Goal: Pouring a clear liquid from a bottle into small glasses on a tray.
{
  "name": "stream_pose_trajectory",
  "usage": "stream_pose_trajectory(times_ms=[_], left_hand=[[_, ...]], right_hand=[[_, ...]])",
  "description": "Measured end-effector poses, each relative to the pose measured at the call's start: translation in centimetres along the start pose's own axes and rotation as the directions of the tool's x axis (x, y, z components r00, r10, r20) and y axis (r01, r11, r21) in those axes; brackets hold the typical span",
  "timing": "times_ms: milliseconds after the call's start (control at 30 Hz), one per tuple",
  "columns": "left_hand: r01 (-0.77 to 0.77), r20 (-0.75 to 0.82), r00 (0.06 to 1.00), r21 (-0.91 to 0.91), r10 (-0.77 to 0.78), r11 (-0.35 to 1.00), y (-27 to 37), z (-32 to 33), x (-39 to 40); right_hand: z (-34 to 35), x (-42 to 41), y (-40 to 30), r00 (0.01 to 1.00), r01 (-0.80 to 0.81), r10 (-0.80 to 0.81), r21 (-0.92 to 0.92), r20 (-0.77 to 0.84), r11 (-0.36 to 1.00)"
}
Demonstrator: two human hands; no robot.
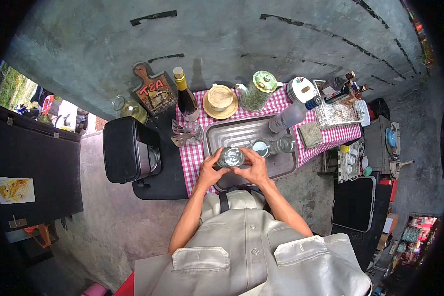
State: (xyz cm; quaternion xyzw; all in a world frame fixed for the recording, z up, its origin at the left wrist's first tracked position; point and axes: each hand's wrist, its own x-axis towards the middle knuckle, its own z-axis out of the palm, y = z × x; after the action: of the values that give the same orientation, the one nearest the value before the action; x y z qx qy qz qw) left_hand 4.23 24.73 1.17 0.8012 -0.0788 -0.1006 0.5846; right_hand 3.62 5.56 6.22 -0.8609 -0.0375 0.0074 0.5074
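Between both hands I hold a clear drinking glass (232, 157) above the near part of a metal tray (240, 131). My left hand (211, 168) grips its left side, and my right hand (254, 165) has its right side. The thumbs come together at the glass's near side. Two more clear glasses stand on the tray just right of my hands: one (261, 147) close to my right fingers, another (285, 143) farther right. Behind them a clear bottle with a dark blue cap (289, 115) is at the tray's back right.
On the checked cloth (192, 174) are a dark bottle (187, 99), a lidded cup on a saucer (220, 99), an enamel pitcher (261, 92), stacked plates (299, 88) and a folded cloth (310, 135). A black appliance (122, 151) stands left; a wire basket with bottles (338, 111) sits right.
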Motion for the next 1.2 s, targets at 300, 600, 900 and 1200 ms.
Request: stream_pose_trajectory(times_ms=[300,600,900,1200], left_hand=[[-0.005,-0.001,1.0,-0.004,0.005,1.0,-0.38,0.12,0.04],[0.01,0.007,1.0,0.008,-0.01,1.0,-0.21,0.09,0.04],[0.023,0.018,1.0,0.0,-0.023,1.0,-0.29,0.04,0.12],[0.025,0.023,0.999,-0.021,-0.024,0.999,-0.26,0.01,0.09]], right_hand=[[0.07,0.0,-0.06,1.0,0.009,-0.009,-0.011,-0.014,1.0],[0.05,0.02,-0.09,0.999,0.026,-0.027,-0.052,-0.02,0.998],[-0.01,0.04,-0.15,0.999,0.043,-0.044,-0.064,-0.014,0.997],[-0.05,0.05,-0.52,1.0,0.003,-0.003,-0.009,-0.006,1.0]])
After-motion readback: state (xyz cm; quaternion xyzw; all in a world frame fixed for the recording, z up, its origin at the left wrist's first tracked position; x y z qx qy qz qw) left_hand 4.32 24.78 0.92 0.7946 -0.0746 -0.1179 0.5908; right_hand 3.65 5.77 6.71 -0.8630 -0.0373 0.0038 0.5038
